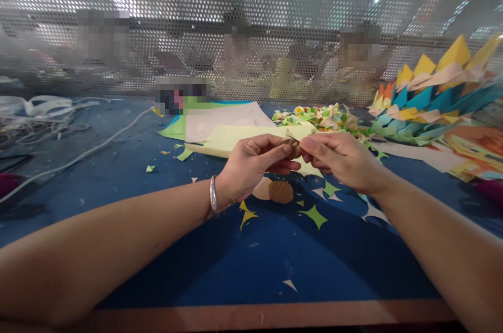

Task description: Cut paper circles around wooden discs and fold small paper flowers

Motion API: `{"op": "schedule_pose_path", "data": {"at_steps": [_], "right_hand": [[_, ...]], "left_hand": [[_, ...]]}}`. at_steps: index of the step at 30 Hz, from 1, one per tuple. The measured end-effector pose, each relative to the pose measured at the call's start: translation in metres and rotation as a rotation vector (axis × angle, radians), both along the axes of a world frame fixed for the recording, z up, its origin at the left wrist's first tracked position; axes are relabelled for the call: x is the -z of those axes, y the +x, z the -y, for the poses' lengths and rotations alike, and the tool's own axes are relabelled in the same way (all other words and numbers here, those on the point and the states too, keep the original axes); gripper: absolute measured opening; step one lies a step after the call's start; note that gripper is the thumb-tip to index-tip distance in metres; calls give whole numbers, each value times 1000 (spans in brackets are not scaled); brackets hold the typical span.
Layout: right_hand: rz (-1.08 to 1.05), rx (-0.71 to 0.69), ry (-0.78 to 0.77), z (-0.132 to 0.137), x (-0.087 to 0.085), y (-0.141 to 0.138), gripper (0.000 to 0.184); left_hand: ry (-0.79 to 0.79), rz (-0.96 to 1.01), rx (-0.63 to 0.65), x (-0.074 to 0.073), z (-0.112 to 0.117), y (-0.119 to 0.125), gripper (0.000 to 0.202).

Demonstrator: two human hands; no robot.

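My left hand (253, 165) and my right hand (338, 160) meet over the blue table (251, 265). Both pinch one small brownish paper piece (293, 145) between thumb and fingers. A silver bangle (213, 196) sits on my left wrist. Just below the hands two small round paper pieces (275, 190), one tan and one brown, lie on the table. Behind the hands lies a pale yellow sheet (231, 138) on a stack of pink and green paper sheets (220, 119).
Paper scraps (314, 215) litter the table around the hands. A heap of small folded paper pieces (322, 117) lies behind, and a big pile of coloured folded paper (436, 102) at right. White cables (51, 113) lie at left. A perforated screen (251, 24) closes the back, with people behind.
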State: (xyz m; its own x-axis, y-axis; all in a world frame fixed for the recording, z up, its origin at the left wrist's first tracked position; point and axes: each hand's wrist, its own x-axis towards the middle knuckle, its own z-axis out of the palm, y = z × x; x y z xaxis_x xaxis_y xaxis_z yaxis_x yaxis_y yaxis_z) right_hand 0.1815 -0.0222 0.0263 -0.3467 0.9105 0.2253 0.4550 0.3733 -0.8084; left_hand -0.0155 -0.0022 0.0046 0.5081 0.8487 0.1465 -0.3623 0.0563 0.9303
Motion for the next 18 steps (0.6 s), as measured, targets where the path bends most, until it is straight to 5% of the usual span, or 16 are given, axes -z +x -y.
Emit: {"op": "schedule_pose_path", "data": {"at_steps": [18], "right_hand": [[32, -1, -16, -1, -1, 2, 52]], "left_hand": [[23, -12, -23, 2, 3, 2, 11]]}}
